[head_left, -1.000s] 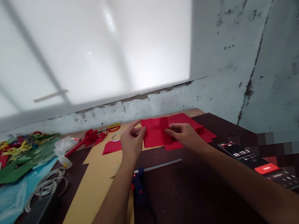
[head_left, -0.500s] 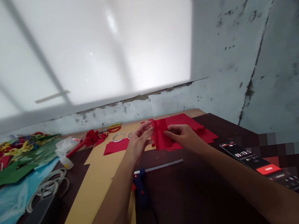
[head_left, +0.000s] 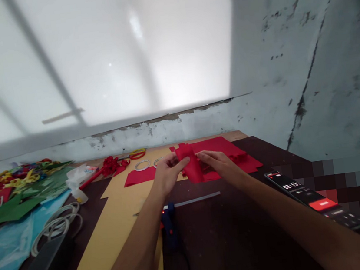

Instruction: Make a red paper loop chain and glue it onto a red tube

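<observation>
While unchanged since a second ago, heaped toward the back left corner of the tabletop: multicoloured scraps, with a green sheet and a blue sheet spread along the left edge before them. Toward the front left corner, a long black object beside a coiled white cable; farther back, a white plastic bag, a small bottle and a red flower-like bundle.

Stretching from front edge to back, a tan sheet; near the back edge, scissors and silvery rings, the second hidden a second ago. Beside the left forearm, a dark blue glue gun, a pale stick pointing from it toward the right edge.

Closed on a red piece, thumb across its front: the left hand. Held flat a second ago, now curled into a loose roll above the back part of the tabletop, between both hands. At the roll's right side, fingers bent together, grip impossible to tell: the right hand. Behind, red sheets near the back edge; near the right edge, a lit phone.
</observation>
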Tool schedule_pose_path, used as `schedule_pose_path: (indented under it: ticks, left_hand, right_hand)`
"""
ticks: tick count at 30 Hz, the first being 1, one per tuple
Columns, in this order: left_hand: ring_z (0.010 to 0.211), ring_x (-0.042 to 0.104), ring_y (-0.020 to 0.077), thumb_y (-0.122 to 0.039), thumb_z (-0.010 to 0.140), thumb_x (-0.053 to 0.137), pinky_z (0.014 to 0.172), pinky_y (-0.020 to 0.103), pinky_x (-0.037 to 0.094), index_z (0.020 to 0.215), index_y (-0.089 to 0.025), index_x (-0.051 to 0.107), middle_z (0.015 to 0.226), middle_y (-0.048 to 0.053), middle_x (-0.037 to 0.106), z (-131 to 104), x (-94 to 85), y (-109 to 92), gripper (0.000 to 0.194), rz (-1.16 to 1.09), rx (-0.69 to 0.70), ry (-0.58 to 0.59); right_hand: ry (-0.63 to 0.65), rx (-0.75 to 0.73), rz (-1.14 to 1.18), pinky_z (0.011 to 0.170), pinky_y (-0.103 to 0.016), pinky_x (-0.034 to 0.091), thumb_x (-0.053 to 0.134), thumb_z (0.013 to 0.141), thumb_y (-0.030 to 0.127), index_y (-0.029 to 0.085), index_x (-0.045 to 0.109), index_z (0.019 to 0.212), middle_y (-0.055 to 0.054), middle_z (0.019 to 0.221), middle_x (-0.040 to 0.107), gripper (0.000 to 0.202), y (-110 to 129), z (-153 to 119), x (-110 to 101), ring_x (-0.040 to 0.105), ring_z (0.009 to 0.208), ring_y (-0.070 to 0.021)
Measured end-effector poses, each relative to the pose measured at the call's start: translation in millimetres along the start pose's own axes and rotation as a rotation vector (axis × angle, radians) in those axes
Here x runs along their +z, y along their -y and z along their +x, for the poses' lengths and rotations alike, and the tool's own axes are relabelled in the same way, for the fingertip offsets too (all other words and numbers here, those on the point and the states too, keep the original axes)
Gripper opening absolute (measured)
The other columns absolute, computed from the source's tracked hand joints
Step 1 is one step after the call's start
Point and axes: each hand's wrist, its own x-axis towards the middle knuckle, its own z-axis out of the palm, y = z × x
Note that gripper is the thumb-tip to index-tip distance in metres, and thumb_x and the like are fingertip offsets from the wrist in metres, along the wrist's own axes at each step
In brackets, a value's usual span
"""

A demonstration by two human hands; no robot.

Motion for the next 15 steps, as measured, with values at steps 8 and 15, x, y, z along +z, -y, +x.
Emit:
schedule_pose_path:
  ticks: [8,15]
  left_hand:
    - [0.091,0.070,0.0228,-0.034,0.073,0.079,0.089,0.037,0.053,0.100,-0.015,0.073,0.101,0.011,0.076,0.3,-0.9,1.7,0.034,-0.012,-0.023,-0.062]
    - [0.079,0.069,0.0211,-0.036,0.066,0.083,0.075,0.033,0.053,0.099,-0.015,0.069,0.088,0.008,0.076,-0.2,0.1,-2.0,0.042,0.057,-0.001,-0.157]
  right_hand:
    - [-0.002,-0.060,-0.203,0.071,-0.030,0.050,0.066,0.084,0.041,0.017,0.074,0.091,-0.007,0.089,0.074,0.027,3.0,-2.7,0.4,0.067,0.079,-0.0196]
    - [-0.047,-0.099,-0.248,0.064,-0.027,0.046,0.064,0.085,0.043,0.017,0.073,0.087,-0.004,0.081,0.072,0.028,1.9,-1.4,-1.2,0.064,0.073,-0.0177]
